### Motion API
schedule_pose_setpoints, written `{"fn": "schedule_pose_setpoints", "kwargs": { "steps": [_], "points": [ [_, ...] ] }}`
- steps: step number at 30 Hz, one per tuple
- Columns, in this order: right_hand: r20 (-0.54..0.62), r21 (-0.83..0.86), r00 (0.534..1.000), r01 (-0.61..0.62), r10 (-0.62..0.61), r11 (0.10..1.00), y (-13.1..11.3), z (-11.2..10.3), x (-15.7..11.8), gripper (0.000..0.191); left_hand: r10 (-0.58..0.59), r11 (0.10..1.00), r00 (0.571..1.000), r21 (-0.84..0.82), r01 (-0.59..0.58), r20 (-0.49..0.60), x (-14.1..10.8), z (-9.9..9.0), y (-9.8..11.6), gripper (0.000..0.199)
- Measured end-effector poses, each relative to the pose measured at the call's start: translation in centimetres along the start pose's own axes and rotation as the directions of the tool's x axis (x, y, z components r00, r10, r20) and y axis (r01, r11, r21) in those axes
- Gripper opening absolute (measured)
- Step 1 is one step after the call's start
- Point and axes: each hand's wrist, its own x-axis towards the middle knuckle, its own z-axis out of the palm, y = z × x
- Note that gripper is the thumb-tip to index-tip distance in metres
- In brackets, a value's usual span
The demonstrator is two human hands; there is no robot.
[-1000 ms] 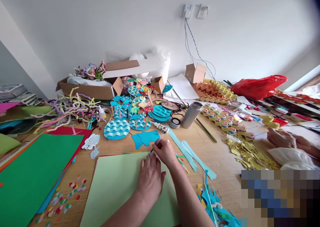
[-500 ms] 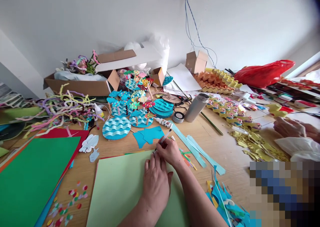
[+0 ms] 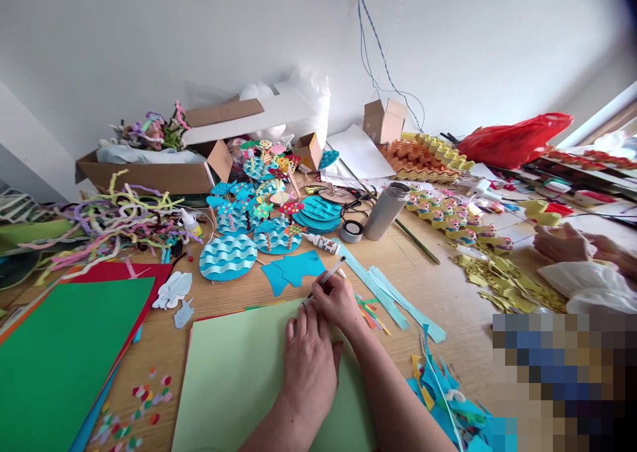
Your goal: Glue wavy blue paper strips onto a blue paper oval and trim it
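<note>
My right hand (image 3: 339, 302) grips a slim pen (image 3: 332, 270), its upper end tilted away to the right. The pen's lower end meets the top edge of a pale green sheet of paper (image 3: 233, 372), by my left fingertips. Flat on that sheet lies my left hand (image 3: 309, 356), fingers stretched forward. Whatever small thing may be under those fingertips is hidden. Just beyond the sheet are blue paper pieces (image 3: 293, 269) and a glue bottle (image 3: 322, 242) on its side. Thin coloured paper strips (image 3: 371, 316) stick out past my right wrist.
Green card sheets (image 3: 74, 352) lie at left, near paper dots (image 3: 149, 392). Behind stand wavy blue discs (image 3: 227, 256), a metal flask (image 3: 388, 211) and a cardboard box (image 3: 149, 176). Blue scraps (image 3: 438, 392) sit at right. Another person's hands (image 3: 567, 243) work near yellow scraps (image 3: 507, 279).
The view has shifted slightly, so the background sits a little further left. My hands keep almost the same pose, and the pen remains in my right hand.
</note>
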Motion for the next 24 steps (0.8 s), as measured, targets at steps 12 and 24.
{"fn": "schedule_pose_setpoints", "kwargs": {
  "steps": [12, 24],
  "points": [
    [0.026, -0.008, 1.0, 0.009, -0.009, 1.0, 0.13, 0.16, -0.08, 0.016, -0.009, 1.0, 1.0, 0.0, 0.009, -0.008, 0.0, 0.14, 0.12, 0.046],
    [0.026, -0.007, 1.0, 0.011, -0.011, 1.0, 0.3, 0.29, -0.13, 0.016, -0.007, 1.0, 1.0, 0.007, 0.008, -0.006, -0.06, 0.26, 0.01, 0.045]
  ]
}}
